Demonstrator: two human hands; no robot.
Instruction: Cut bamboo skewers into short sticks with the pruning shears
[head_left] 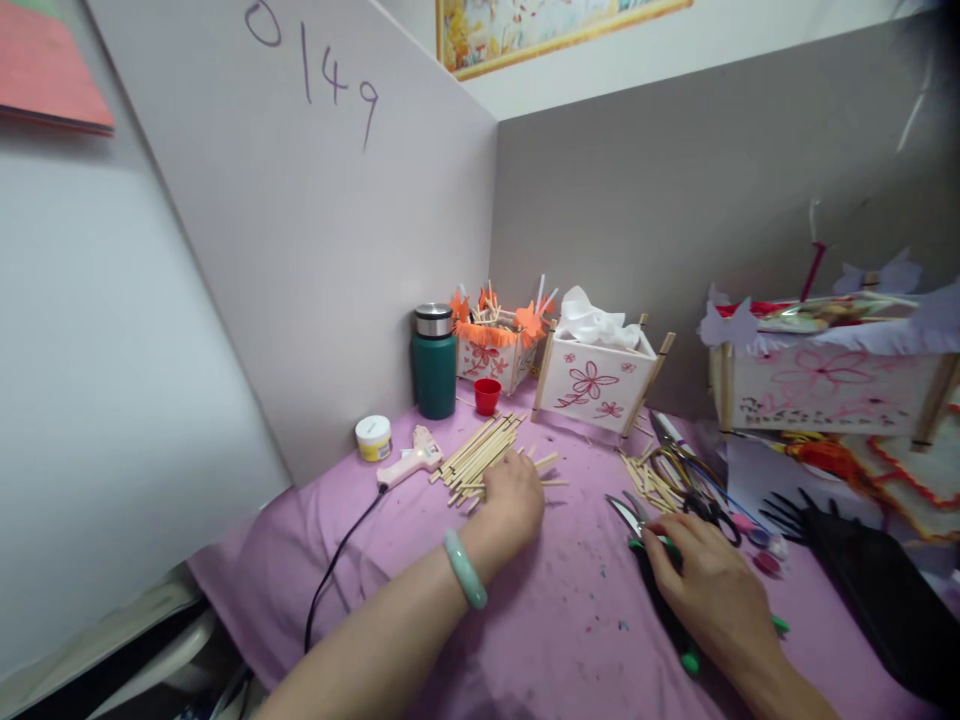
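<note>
My left hand [515, 500], with a pale green bangle on the wrist, rests at the right end of a pile of thin wooden sticks [480, 450]. Its fingers curl down over some sticks, and the fingertips are hidden. On the right, my right hand [705, 575] lies over the green and black handles of the pruning shears [660, 605]. The blades point away from me with their tips apart. Its fingers are bent around the upper part of the handles.
A pink glue gun [412, 459] with a black cord, a white jar [373, 438], a green bottle [434, 370] and a red cup [487, 396] stand left. Decorated boxes [592, 388] line the back. Scissors [709, 512] and a black glove [862, 570] lie right.
</note>
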